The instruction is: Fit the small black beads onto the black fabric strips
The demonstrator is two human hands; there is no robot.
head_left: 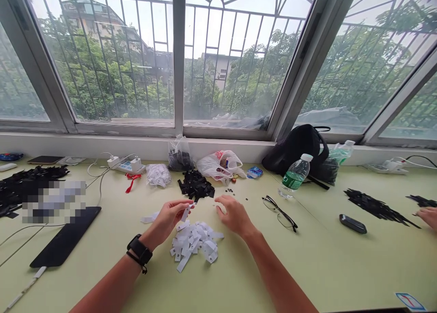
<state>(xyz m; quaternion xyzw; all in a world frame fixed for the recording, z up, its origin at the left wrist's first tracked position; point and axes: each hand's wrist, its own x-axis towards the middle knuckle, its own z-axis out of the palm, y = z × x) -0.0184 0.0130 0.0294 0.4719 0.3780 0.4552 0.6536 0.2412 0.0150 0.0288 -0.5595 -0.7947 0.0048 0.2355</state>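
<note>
My left hand [170,218], with a black watch on its wrist, pinches a small white tag [186,213] between thumb and fingers. To its right, my right hand [232,213] is held over the table with thumb and forefinger apart; a tiny pale thing shows near its fingertips, too small to name. Below and between both hands lies a loose pile of white tags [193,242] with small dark marks. Just beyond the hands is a heap of black strips [195,184]. Several small black rings [230,191] lie beyond my right hand.
Glasses [280,214], a water bottle [295,176] and a black case [353,223] stand or lie to the right. A black bag [295,149] and plastic bags [220,166] line the windowsill. At left are a black tablet [66,236] and cables. Another person's hand [428,216] is at far right.
</note>
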